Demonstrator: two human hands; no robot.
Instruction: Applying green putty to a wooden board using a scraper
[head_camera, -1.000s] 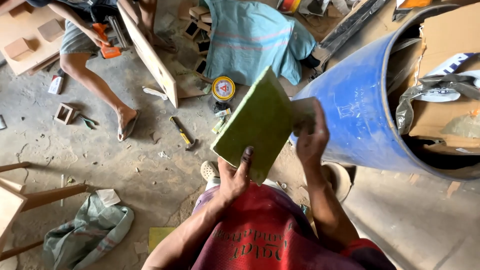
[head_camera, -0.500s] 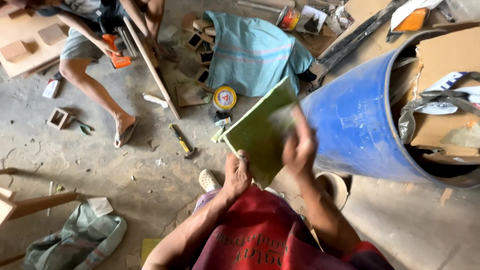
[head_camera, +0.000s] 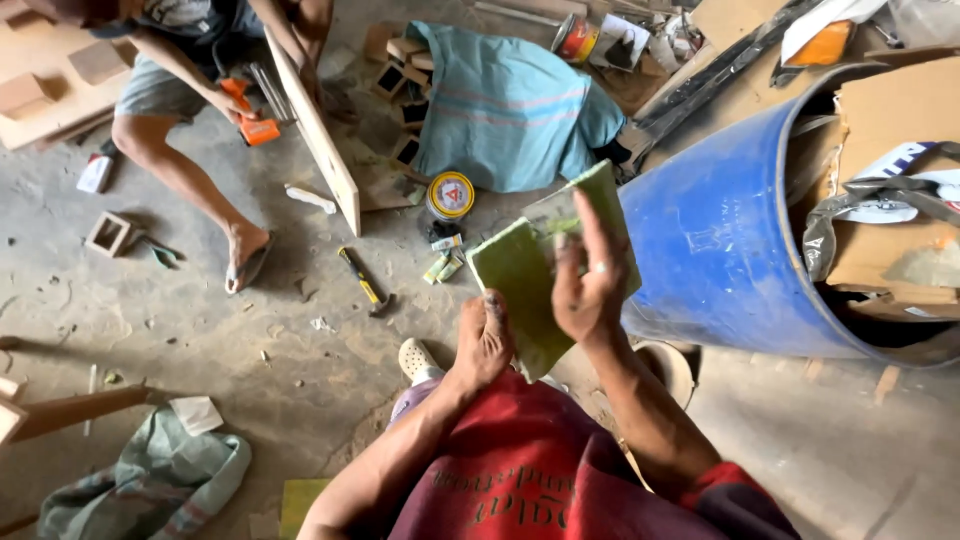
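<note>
Held up in front of the chest, the green sheet of sandpaper (head_camera: 530, 290) is pinched at its near lower edge by the left hand (head_camera: 483, 345), fingers closed on it, while the right hand (head_camera: 590, 285) lies flat over its right half with fingers spread and slightly curled, so both hands touch it and its long axis runs up and away to the right toward the blue plastic drum (head_camera: 730, 240). Compared with half a second ago, the sheet has folded or turned narrower, and the right hand has slid further across its face.

Left hand (head_camera: 483, 343), right hand (head_camera: 587, 283) raised
</note>
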